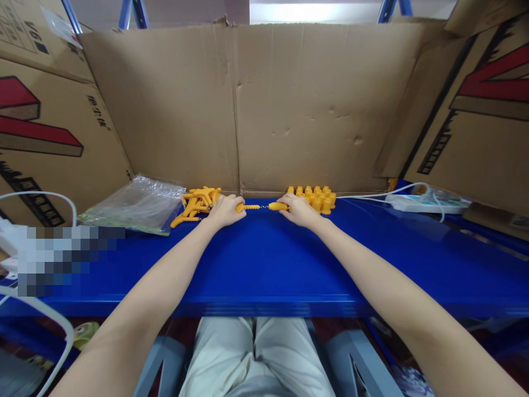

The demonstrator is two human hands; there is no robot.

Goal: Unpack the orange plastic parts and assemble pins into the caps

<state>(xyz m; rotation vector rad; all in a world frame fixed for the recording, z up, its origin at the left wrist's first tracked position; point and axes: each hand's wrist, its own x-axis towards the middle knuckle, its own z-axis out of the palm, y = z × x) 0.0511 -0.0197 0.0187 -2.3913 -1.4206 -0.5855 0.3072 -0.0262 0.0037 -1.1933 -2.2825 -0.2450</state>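
Observation:
My left hand [230, 210] is closed on a yellow screw-shaped piece [251, 207] with a ribbed shaft. From its right end a thin, metallic-looking spiral tip [264, 207] sticks out. Across from it, my right hand [301, 210] grips a yellow tapered sleeve [278, 206], its narrow end close to the tip. Whether the two touch is too small to tell. Beside my left hand lies a loose pile of yellow branched pieces [192, 207]. Just behind and right of my right hand, several yellow caps [325, 203] stand upright in rows.
Everything lies on a blue tabletop [264, 259]. Cardboard panels [314, 110] wall off the back and sides. A clear plastic bag [136, 205] lies at left. A white power strip [425, 203] with cables sits at right; another white cable [61, 320] hangs at left.

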